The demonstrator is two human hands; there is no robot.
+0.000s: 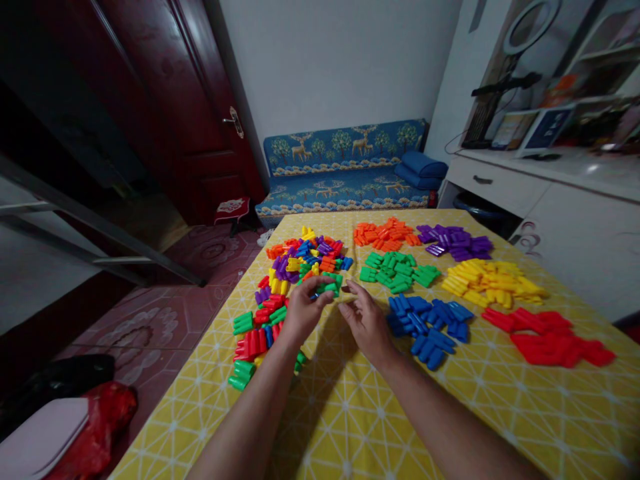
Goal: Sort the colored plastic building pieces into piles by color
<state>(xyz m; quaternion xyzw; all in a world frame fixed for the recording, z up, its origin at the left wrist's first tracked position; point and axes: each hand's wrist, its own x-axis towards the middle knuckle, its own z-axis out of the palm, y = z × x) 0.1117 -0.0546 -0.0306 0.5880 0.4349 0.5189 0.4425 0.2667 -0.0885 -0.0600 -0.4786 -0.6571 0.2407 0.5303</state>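
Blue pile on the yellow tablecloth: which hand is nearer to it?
Right. The right hand is just left of the blue pile; the left hand is farther left, beside the mixed-colour pieces.

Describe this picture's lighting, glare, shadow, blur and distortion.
Head view: dim lighting, darkest at left; glints on the purple pile; a soft shadow on the yellow tablecloth below the left hand and right hand; the red pile looks blurred; the door leans, likely wide-angle distortion.
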